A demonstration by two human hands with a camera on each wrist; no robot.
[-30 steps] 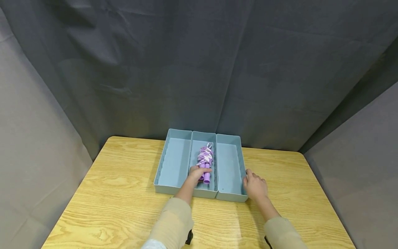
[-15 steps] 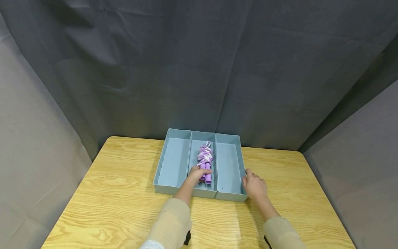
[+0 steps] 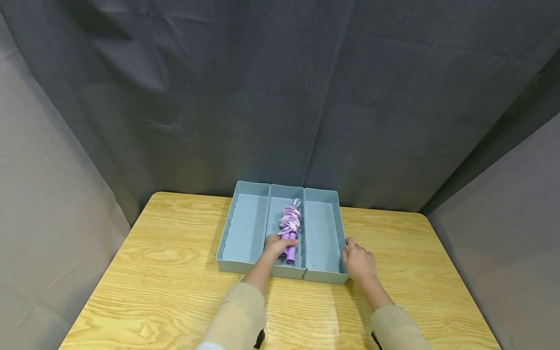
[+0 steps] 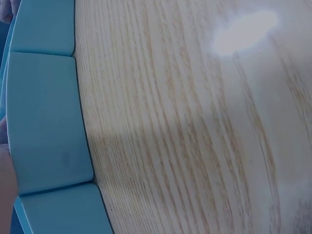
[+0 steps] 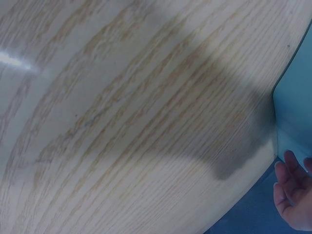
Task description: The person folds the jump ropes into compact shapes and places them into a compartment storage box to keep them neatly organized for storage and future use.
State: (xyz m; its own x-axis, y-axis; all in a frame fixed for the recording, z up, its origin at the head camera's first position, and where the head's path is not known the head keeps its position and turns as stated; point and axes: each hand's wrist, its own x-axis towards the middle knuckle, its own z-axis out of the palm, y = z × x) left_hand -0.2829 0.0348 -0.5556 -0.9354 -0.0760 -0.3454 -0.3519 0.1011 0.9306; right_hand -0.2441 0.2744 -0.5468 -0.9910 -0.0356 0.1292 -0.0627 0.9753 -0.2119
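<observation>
In the head view, a bundled jump rope (image 3: 290, 221) with purple handles and purple-and-white beaded segments lies in the middle blue-grey bin (image 3: 285, 271). My left hand (image 3: 276, 245) reaches over that bin's near left side and grips the handles, thumb across the top and the other fingers mostly hidden. My right hand (image 3: 359, 261) holds the right wall of the right bin (image 3: 325, 278) near its front corner, thumb on the inner side. In the right wrist view, the fingers (image 5: 291, 175) of that hand curve beside the bin's outer wall.
A third bin (image 3: 238, 266) stands at the left, side by side with the other two. All three sit at the back of a wood-grain table (image 3: 153, 272), close to a dark grey curtain (image 3: 280, 97). Lighter cloth panels (image 3: 48, 194) hang on both sides.
My left hand has drawn the jump rope's handles slightly toward me, and the bundle now leans a little more to the right at its far end. The right hand stays in place.
</observation>
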